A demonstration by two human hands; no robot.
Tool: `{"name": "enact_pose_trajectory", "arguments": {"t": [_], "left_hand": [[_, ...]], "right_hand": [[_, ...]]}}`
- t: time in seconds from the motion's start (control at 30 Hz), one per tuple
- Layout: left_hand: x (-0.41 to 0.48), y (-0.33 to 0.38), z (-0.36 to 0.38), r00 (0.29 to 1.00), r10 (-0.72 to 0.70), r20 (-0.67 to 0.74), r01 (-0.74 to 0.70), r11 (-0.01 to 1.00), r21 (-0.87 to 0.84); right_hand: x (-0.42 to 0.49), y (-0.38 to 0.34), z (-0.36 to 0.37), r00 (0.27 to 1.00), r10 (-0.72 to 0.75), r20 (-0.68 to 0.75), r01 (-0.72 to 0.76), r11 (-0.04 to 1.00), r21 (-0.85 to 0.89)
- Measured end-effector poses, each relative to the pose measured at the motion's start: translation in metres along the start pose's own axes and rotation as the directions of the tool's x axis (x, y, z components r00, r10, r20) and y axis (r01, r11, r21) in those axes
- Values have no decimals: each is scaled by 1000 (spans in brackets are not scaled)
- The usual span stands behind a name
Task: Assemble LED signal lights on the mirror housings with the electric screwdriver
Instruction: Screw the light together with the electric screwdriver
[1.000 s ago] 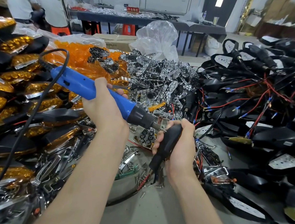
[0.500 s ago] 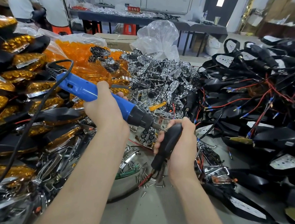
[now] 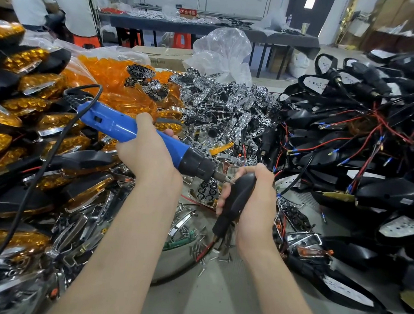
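Note:
My left hand point(image 3: 146, 157) grips the blue electric screwdriver point(image 3: 119, 127), whose black nose and bit slant down to the right. The bit tip touches the upper end of a black mirror housing point(image 3: 235, 198). My right hand point(image 3: 254, 200) holds that housing upright, fingers wrapped round it, a red wire trailing from its lower end. The screwdriver's black cord point(image 3: 39, 168) loops off to the lower left.
Amber-lensed assembled mirrors point(image 3: 18, 117) pile up on the left. Orange lenses point(image 3: 118, 75) and chrome reflector inserts point(image 3: 225, 103) heap up behind. Black housings with red wires point(image 3: 362, 149) fill the right. Loose screws point(image 3: 208, 253) lie below my hands beside a metal bowl point(image 3: 175, 266).
The screwdriver's rear end has dipped slightly and the cord loop has shifted. Both hands stay in nearly the same place, with the bit against the housing.

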State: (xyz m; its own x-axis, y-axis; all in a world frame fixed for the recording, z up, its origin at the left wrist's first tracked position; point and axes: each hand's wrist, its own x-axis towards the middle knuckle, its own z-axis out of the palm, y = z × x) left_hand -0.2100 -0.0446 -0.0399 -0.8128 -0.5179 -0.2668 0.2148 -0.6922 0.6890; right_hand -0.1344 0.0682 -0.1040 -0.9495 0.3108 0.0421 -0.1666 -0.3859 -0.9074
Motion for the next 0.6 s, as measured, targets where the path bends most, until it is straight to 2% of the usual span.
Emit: {"name": "enact_pose_trajectory", "arguments": {"t": [0.6], "left_hand": [[-3,0,1,1000,15,16,-15,1000,-1]], "right_hand": [[1,2,1,1000,26,-13,-25,999,48]]}}
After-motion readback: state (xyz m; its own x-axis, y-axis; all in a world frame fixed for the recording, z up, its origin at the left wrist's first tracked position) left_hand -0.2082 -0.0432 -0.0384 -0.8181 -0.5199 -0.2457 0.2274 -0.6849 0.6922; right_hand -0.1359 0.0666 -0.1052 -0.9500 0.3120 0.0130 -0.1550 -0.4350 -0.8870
